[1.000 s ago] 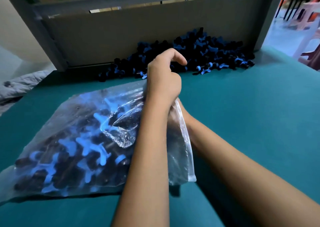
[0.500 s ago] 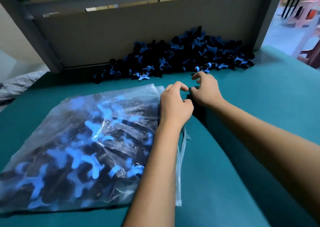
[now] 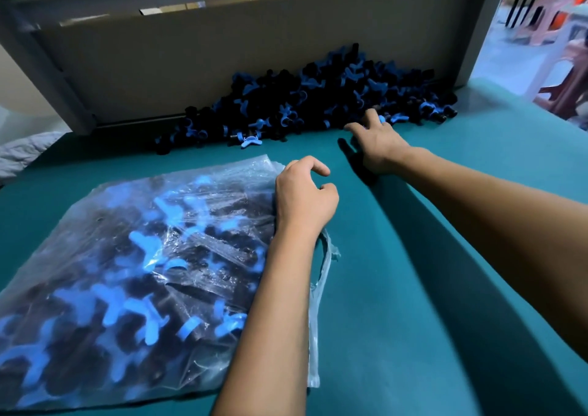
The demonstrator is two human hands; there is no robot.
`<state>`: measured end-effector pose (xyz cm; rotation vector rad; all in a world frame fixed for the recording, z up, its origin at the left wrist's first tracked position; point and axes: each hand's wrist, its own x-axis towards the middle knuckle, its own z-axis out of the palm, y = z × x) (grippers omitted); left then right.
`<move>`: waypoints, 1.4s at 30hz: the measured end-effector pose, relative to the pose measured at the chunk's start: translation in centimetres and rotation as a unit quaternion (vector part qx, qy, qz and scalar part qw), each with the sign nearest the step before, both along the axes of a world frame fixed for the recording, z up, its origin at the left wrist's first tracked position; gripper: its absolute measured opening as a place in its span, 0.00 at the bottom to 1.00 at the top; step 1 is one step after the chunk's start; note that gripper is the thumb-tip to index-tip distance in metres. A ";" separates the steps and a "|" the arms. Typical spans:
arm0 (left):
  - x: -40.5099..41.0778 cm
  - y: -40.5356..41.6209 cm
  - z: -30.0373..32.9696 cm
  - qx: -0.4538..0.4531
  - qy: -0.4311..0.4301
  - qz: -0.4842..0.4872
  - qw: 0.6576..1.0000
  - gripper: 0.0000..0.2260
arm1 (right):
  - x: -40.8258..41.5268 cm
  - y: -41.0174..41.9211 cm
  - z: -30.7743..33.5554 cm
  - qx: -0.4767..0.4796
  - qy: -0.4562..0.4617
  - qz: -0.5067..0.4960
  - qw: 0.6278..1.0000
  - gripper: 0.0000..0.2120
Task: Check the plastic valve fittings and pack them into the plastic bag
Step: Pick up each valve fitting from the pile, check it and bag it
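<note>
right hand (image 3: 378,148) out of the bag (image 3: 133,272) — now at the loose fittings (image 3: 318,97)

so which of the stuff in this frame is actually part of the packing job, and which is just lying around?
Part of the job:
- pile of loose valve fittings
- plastic bag, already holding fittings
- left hand, at the bag's mouth
- right hand, reaching the pile's edge

Just lying around:
- grey cloth, far left
- stools, beyond the table
- cardboard panel behind the pile

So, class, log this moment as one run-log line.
left hand: at bag mouth | right hand: reaching loose fittings | plastic bag: part-filled, flat on table
</note>
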<state>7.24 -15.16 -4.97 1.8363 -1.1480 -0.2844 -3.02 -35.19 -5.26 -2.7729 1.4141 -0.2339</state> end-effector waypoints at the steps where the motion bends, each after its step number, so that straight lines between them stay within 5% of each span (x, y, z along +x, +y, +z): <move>1: 0.0 0.0 0.0 0.000 0.003 0.000 1.000 0.10 | -0.2 0.6 0.0 0.002 -0.010 -0.003 1.000 0.31; 4: -0.1 0.1 0.1 -0.003 0.011 -0.003 1.000 0.10 | -1.6 3.2 0.1 0.005 -0.107 0.002 0.994 0.25; 7: 0.0 0.1 0.0 -0.026 0.023 0.000 0.999 0.10 | -3.5 7.2 -0.8 0.038 -0.323 0.029 0.945 0.15; 9: 0.2 0.1 -0.1 -0.046 0.031 -0.006 0.998 0.12 | -4.4 9.9 -1.6 0.123 -0.502 0.029 0.855 0.12; 12: 0.1 0.2 -0.2 -0.046 0.019 -0.061 0.997 0.18 | -5.5 12.4 -1.8 0.314 -0.715 -0.017 0.625 0.09; 14: -0.1 0.3 -0.1 -0.042 0.042 -0.113 0.992 0.20 | -6.6 12.9 -1.5 0.425 -0.757 -0.035 0.494 0.08; 17: -0.6 0.3 0.1 -0.060 0.129 -0.188 0.972 0.14 | -7.8 13.2 -1.5 0.506 -0.755 -0.035 0.416 0.08; 21: -1.0 0.6 0.1 -0.075 0.215 -0.205 0.952 0.09 | -7.4 13.4 -1.5 0.482 -0.767 -0.040 0.421 0.08; 28: -0.7 0.5 -0.2 -0.078 0.172 -0.152 0.970 0.10 | -7.4 13.3 -1.9 0.470 -0.755 -0.016 0.456 0.09; 33: -0.4 0.5 -0.3 -0.092 0.236 -0.172 0.952 0.07 | -6.8 13.9 -2.5 0.393 -0.662 0.045 0.637 0.08; 42: -0.3 0.3 -0.1 -0.101 0.222 -0.150 0.958 0.05 | -6.8 13.9 -2.7 0.343 -0.688 0.017 0.639 0.03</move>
